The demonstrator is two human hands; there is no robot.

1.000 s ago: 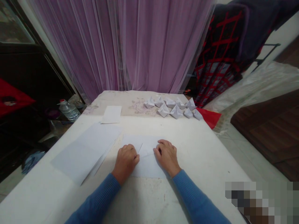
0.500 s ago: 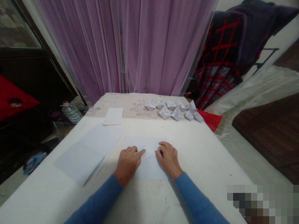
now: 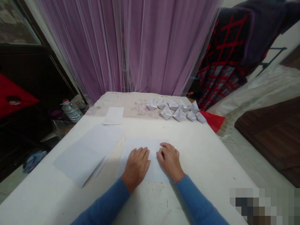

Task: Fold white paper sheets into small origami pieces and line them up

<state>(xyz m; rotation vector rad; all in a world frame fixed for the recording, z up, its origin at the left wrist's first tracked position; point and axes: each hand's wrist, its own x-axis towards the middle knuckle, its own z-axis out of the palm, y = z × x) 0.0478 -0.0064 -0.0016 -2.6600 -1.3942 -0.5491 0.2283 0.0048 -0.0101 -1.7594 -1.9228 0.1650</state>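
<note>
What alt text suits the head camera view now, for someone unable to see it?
Left hand flat on a white sheet, right hand curled at its right side. Small folded paper shapes stand at the far right of the table; larger sheets lie at left.

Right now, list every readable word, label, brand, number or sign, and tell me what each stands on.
None can be read.
Middle sheet, left-hand paper stack, small white paper, folded paper shapes: no writing shows.
Bottle: too small to tell whether it is labelled.
Red cloth: its dark mark is too blurred to read.
</note>
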